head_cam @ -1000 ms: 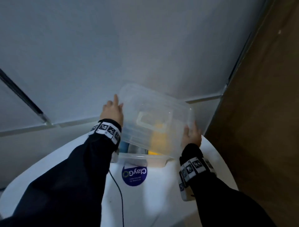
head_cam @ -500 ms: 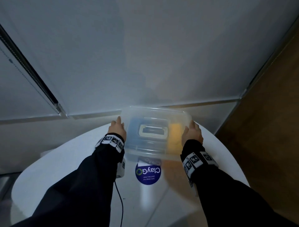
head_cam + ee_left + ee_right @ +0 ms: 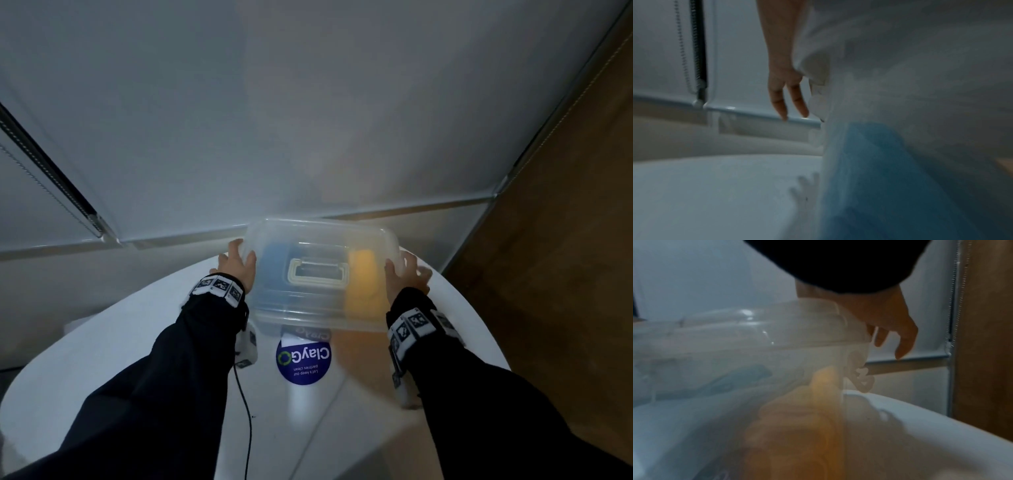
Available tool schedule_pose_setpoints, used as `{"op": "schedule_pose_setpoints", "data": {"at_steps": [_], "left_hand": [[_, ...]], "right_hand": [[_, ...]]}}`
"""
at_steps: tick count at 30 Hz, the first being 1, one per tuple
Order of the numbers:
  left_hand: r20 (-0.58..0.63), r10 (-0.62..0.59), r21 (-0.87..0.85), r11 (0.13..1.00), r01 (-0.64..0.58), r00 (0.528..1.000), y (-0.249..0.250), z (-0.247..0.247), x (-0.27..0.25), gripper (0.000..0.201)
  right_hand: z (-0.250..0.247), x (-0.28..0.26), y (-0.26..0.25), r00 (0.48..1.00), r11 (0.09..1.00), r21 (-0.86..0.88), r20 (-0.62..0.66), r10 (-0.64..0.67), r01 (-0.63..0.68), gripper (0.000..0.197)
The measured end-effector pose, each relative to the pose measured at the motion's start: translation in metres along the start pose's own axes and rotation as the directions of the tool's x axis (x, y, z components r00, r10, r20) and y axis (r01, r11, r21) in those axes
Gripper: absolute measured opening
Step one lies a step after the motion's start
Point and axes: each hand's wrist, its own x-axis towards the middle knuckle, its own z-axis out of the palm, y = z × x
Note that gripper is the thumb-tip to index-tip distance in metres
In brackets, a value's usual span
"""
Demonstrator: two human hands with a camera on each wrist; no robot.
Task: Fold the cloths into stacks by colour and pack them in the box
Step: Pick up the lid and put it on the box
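A clear plastic box [image 3: 301, 317] stands at the far edge of the white round table [image 3: 137, 342], with its lid [image 3: 318, 236] lying flat on top and a pale handle [image 3: 318, 272] in the middle. Blue cloths [image 3: 274, 270] show through on the left, yellow cloths [image 3: 363, 284] on the right. My left hand [image 3: 236, 265] rests against the lid's left edge; its fingers [image 3: 780, 97] hang straight beside the box [image 3: 900, 81]. My right hand [image 3: 402, 277] touches the lid's right edge, its fingers [image 3: 904, 337] loosely spread past the lid [image 3: 777, 324]. The yellow cloths [image 3: 807, 426] look blurred.
A round blue sticker [image 3: 303, 359] lies on the table just in front of the box, and a thin black cable [image 3: 245, 404] runs along my left sleeve. White blinds [image 3: 308, 120] hang close behind the table. A brown panel [image 3: 565, 257] stands on the right.
The lid was tilted up above the box; it has come down and now lies flat on it. Both hands have slid to the lid's side edges.
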Motion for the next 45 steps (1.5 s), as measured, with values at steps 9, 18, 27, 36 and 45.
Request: {"op": "schedule_pose_setpoints", "data": {"at_steps": [9,18,27,36,45], "left_hand": [[0.091,-0.242,-0.218,0.942,0.256,0.966,-0.011,-0.005,0.006,0.091],[-0.160,-0.130,-0.088,0.989,0.117,0.979,-0.001,-0.005,-0.011,0.065],[-0.210,-0.098,0.094,0.988,0.119,0.973,0.009,-0.003,-0.024,0.059],[-0.235,-0.122,0.053,0.989,0.138,0.964,0.009,0.007,-0.038,0.051],[-0.099,0.135,0.255,0.961,-0.106,0.986,-0.011,0.008,-0.076,0.053]], "right_hand": [[-0.006,0.006,0.005,0.938,0.936,0.101,0.126,0.324,-0.337,0.097],[-0.008,-0.009,-0.014,0.996,0.979,-0.200,-0.088,0.028,-0.046,0.069],[-0.004,-0.003,-0.030,0.993,0.924,-0.372,-0.041,-0.108,0.085,0.056],[0.002,0.011,-0.042,0.977,0.867,-0.452,0.049,-0.210,0.209,0.057],[-0.057,0.007,-0.075,0.892,0.594,-0.675,0.245,-0.380,0.439,0.056]]}}
